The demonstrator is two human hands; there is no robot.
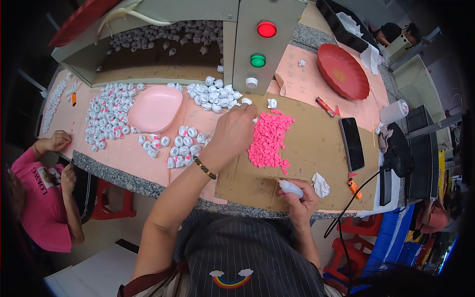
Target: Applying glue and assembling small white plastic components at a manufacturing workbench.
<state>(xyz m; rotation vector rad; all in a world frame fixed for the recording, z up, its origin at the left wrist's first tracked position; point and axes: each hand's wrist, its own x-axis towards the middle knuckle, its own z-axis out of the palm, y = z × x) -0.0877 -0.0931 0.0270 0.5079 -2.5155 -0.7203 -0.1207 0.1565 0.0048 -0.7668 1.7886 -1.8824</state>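
I wear a dark pinstriped apron [237, 250] with a white-cloud-tipped rainbow [231, 283]; a dark beaded bracelet [204, 168] circles my left wrist [212, 159].

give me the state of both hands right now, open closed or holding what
Left hand: fingers bent by a small white piece; whether it grips one cannot be told.
Right hand: closed, holding a whitish squeeze bottle.

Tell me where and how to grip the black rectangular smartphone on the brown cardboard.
Probably best: grip the black rectangular smartphone across its long edges, coming from above; it lies flat and slim, with bare brown cardboard along its left side, leaving finger room.
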